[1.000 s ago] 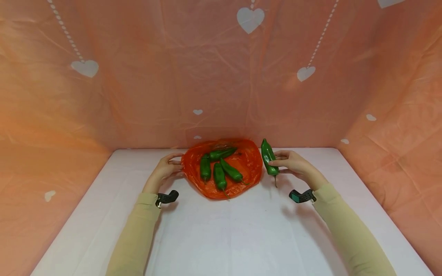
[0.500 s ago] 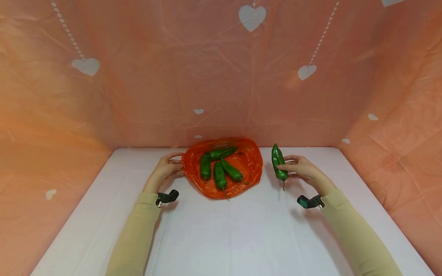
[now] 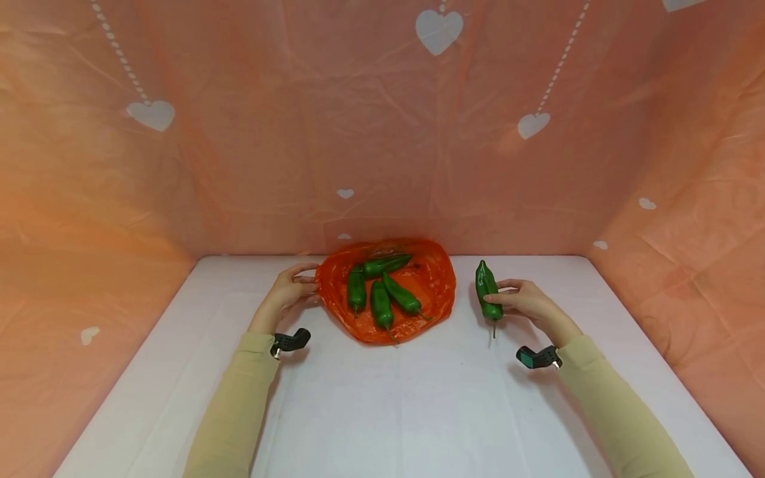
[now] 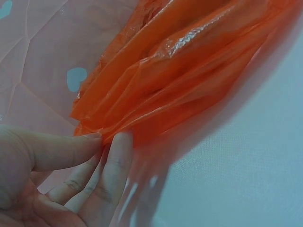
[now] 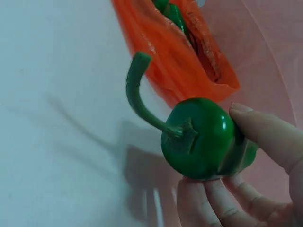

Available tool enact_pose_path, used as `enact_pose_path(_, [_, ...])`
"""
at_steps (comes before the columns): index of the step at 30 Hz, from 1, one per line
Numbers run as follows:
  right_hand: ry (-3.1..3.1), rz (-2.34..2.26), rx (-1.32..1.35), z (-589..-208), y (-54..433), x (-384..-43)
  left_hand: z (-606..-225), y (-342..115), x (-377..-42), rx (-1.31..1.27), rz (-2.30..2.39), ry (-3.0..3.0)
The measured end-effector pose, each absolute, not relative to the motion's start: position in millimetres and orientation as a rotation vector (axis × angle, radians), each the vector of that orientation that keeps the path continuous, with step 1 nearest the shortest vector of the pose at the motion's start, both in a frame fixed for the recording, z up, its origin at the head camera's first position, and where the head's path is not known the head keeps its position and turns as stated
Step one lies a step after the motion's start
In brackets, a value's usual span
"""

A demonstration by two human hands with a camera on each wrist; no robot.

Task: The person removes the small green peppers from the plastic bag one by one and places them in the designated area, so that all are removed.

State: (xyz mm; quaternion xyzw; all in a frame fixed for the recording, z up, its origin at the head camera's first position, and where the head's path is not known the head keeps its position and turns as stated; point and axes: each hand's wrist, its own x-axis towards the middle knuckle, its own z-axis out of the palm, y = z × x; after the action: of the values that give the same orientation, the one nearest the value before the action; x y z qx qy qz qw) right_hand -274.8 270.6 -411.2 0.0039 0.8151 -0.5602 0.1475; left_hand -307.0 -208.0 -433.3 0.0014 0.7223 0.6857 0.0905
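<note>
Lying between hands (image 3: 289, 292) (image 3: 528, 303), orange bag (image 3: 441, 292) gripped by left, pepper (image 3: 487, 289) by right

Head view bright; soft shadows on table (image 3: 382, 411) under left hand (image 3: 287, 292) and right hand (image 3: 528, 301). Wrist views dimmer, bluish, soft. Glare streak on orange bag (image 4: 161, 85) beyond left hand; small highlight on pepper (image 5: 206, 146) at right hand.

I see the person's sleeved left arm (image 3: 232, 405) and right arm (image 3: 621, 405) stretched forward, well apart, both angling inward past the wrists. The left hand (image 3: 287, 293) pinches, thumb (image 4: 66, 152) brought close to its fingers (image 4: 116, 165). The right hand (image 3: 528, 303) grips more widely, thumb held apart from the curved fingers opposite.
</note>
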Motion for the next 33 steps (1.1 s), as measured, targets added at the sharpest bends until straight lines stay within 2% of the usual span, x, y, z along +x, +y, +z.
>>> enact_pose_path(22, [2.396, -1.534, 0.141, -429, 267, -287, -435, -208, -307, 0.010, 2.090, 2.100])
enact_pose_path(29, [2.403, -1.505, 0.170, -430, 264, -290, -432, -208, -304, 0.101, 2.118, 2.091])
enact_pose_path(33, [2.426, -1.473, 0.175, -430, 263, -291, -432, -206, -306, 0.043, 2.075, 2.135])
